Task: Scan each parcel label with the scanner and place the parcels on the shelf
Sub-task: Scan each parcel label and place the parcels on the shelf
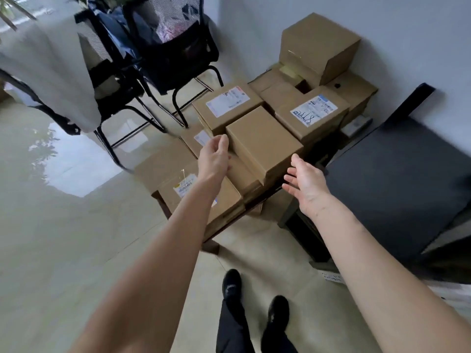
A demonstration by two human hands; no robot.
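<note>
Both arms are stretched out toward a plain box (263, 141) sitting on top of the pile, smooth brown cardboard, rectangular, no label on the faces showing. The left hand (215, 155) is at its 9 o'clock edge with fingers loosely curled, right up against the cardboard, though I can't really tell if they're touching it. The right hand (305, 183) is at about 4 o'clock, palm turned in, fingers spread and straight, just beside the box's corner and gripping nothing.

More boxes all around, same matte kraft cardboard. One at 11 o'clock has a white label (228, 101) with a red strip, print too small to read. The one at 2 o'clock carries a label (314, 110) with blue handwriting scrawled over it, looks like digits ending in 8. A low box at 7 o'clock has a small sticker (184, 189) and clear tape. A tall cube box (318, 45) stands at 1 o'clock against the white wall.

Dark flat surface (397, 179) at 3 o'clock, black mesh chairs (163, 47) at 11, glossy pale tile floor (63, 238).
</note>
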